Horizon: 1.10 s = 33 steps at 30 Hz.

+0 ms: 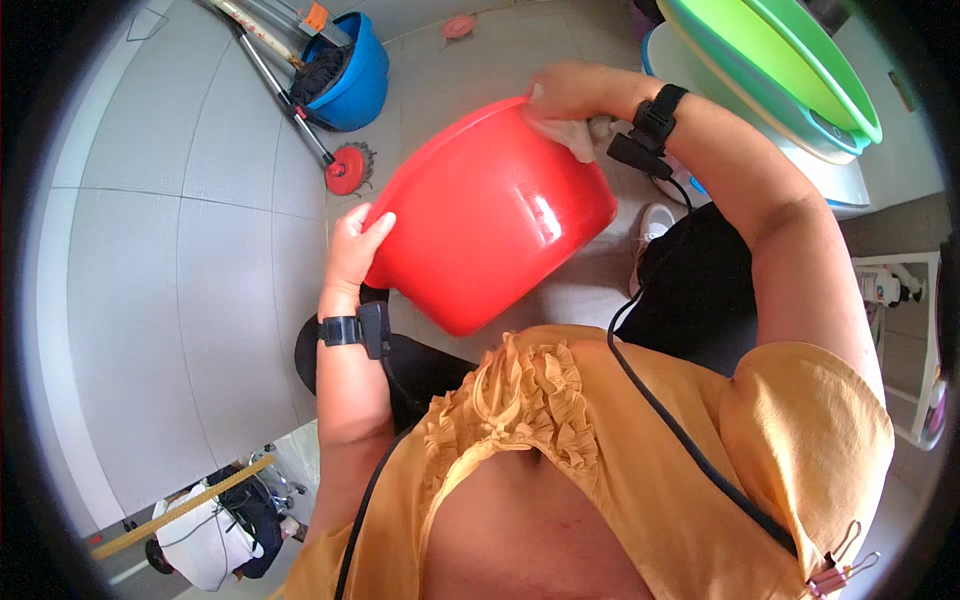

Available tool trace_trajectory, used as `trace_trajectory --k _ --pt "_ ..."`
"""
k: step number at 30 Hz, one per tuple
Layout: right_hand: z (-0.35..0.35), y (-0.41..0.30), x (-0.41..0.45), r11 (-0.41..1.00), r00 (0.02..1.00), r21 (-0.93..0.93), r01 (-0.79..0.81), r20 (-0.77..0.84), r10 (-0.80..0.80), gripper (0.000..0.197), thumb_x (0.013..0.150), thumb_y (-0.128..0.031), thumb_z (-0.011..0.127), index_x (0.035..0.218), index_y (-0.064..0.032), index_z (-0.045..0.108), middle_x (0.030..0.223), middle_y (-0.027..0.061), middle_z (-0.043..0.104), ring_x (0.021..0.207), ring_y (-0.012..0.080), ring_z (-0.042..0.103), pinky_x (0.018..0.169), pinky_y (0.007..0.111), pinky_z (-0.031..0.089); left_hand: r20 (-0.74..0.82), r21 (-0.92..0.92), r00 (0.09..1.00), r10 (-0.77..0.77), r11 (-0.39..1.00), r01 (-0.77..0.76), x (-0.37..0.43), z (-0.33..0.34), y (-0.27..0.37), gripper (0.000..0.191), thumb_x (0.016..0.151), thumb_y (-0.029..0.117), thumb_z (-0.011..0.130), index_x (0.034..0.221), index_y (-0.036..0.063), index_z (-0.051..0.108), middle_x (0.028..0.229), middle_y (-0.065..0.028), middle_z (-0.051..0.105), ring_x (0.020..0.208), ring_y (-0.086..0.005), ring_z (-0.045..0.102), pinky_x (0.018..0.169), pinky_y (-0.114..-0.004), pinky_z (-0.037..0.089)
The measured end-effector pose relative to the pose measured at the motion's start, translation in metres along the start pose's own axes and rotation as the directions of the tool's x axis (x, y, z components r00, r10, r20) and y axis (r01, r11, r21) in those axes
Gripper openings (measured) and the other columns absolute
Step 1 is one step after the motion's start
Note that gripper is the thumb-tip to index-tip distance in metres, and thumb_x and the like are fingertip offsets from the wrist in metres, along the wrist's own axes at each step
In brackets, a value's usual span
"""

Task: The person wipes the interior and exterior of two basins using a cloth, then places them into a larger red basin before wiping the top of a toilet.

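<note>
A glossy red plastic basin (487, 232) is tipped on its side in front of me, its outer wall towards me. At its left rim my left hand (360, 244) grips the edge, thumb on the outer wall. My right hand (570, 90), slightly blurred, is at the upper right rim with a pale, wet-looking cloth (566, 135) bunched under it. Part of the cloth hangs over the outside of the basin. The inside of the basin is turned away and hidden. Whether its lower edge touches the floor, I cannot tell.
Left of the basin, a blue bucket (367, 82) holds a dark mop; a red round scrub brush (346, 171) leans nearby. Green basins (795, 75) are stacked at the upper right. A white shelf (911, 431) stands at right. Behind on the left, a person (206, 536) is beyond a yellow rope (187, 506).
</note>
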State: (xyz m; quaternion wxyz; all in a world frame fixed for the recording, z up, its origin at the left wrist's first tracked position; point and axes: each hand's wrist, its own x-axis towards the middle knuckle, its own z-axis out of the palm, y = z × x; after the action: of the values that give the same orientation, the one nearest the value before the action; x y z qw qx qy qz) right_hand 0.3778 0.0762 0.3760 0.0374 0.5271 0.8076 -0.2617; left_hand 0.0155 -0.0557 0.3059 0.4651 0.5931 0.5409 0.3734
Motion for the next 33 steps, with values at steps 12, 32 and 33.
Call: trace_trajectory --k 12,32,33 --pt "0.04 -0.042 -0.021 0.847 0.731 -0.024 0.532 -0.491 -0.473 0.051 0.084 -0.037 0.07 0.118 -0.0037 0.053 0.084 0.0199 0.068 0.077 0.0399 0.068 0.074 0.045 0.055 -0.151 0.118 0.977 0.147 0.984 -0.13 0.032 0.099 0.031 0.041 0.093 0.008 0.064 0.13 -0.0041 0.054 0.119 -0.0133 0.067 0.108 -0.0198 0.063 0.094 -0.033 0.049" --pt "0.034 0.003 0.042 0.815 0.698 -0.049 0.577 -0.489 -0.524 0.048 0.079 -0.02 0.063 0.127 -0.0126 0.06 0.121 0.0169 0.064 0.113 0.0343 0.062 0.099 0.043 0.05 -0.04 -0.399 0.999 -0.035 0.917 0.016 0.022 0.079 0.021 0.046 0.091 -0.003 0.062 0.136 -0.0017 0.053 0.123 -0.0079 0.064 0.108 -0.0158 0.063 0.095 -0.032 0.051" --pt "0.032 0.008 0.053 0.849 0.763 0.065 0.524 -0.478 -0.435 0.047 0.081 -0.02 0.061 0.127 -0.0118 0.059 0.118 0.0167 0.066 0.108 0.0332 0.065 0.096 0.041 0.052 -0.047 -0.378 0.997 -0.057 0.925 0.035 0.019 0.076 0.018 0.046 0.09 -0.002 0.063 0.135 -0.0014 0.053 0.123 -0.0079 0.064 0.108 -0.0158 0.063 0.095 -0.032 0.051"
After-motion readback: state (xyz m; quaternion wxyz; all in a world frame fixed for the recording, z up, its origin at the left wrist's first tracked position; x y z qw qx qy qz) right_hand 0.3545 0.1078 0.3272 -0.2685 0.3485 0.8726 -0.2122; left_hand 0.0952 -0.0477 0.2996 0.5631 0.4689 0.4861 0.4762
